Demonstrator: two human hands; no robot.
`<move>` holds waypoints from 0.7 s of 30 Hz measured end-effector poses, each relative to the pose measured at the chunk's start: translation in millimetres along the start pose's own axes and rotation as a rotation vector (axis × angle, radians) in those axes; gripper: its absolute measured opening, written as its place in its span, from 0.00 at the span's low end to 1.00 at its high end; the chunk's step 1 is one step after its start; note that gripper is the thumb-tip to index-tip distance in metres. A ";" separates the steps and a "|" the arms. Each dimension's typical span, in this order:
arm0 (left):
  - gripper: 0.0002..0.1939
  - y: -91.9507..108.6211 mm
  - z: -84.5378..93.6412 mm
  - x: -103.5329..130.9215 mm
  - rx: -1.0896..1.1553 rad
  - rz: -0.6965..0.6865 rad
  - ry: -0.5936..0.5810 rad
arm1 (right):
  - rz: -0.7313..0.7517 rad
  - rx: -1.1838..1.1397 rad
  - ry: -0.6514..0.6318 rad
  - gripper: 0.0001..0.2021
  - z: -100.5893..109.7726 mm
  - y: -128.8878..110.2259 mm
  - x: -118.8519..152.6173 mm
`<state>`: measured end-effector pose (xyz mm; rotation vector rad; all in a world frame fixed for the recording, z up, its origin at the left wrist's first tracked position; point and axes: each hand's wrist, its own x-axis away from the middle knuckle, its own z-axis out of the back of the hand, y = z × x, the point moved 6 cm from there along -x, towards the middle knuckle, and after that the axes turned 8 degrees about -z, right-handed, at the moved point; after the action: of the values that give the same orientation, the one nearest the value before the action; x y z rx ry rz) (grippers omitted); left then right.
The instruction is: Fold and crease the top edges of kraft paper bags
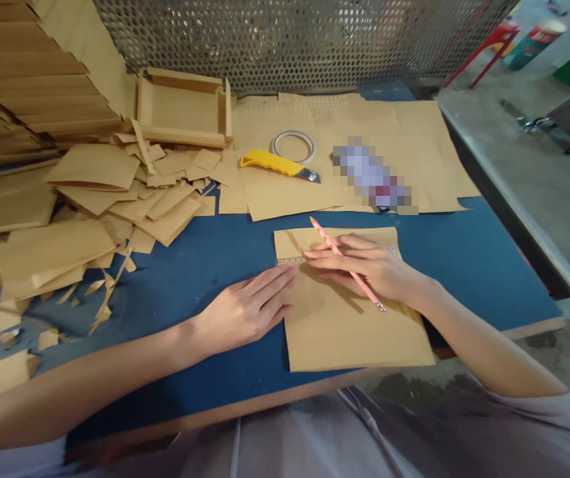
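Note:
A brown paper sheet [345, 338], perhaps folded, lies flat near the table's front edge. Across its upper part runs a clear ruler [287, 261], mostly covered by my hands. My left hand [250, 305] rests at the sheet's left edge, fingers stretched out and their tips touching the ruler's left end. On the ruler and sheet lies my right hand [365, 265], holding a pink pencil [365, 285] slantwise between its fingers. The pencil's tip points up and left, away from the paper, and its eraser end points toward me.
A yellow utility knife [275, 163], a tape roll [293, 135] and a blurred-out item [369, 174] lie on brown sheets [429, 153] behind. Cardboard scraps [66, 252], a shallow box [183, 103] and a tall cardboard stack [40, 73] fill the left. A perforated metal panel [265, 46] stands behind.

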<state>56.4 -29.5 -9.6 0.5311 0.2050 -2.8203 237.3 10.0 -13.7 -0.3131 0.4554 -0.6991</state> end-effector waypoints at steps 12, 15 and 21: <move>0.17 -1.5 0.5 0.5 0.004 0.031 -0.009 | -0.011 -0.001 0.072 0.17 6.3 -4.4 -4.6; 0.17 -1.4 0.0 0.6 0.005 0.029 -0.004 | -0.006 0.015 0.089 0.16 9.1 -5.7 -5.2; 0.18 -1.5 -1.0 1.6 0.017 0.042 0.003 | -0.004 0.019 0.095 0.15 11.0 -7.0 -5.8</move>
<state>54.8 -28.3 -11.0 0.5371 0.1690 -2.7828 235.1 10.3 0.4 -0.2637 0.5380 -0.7235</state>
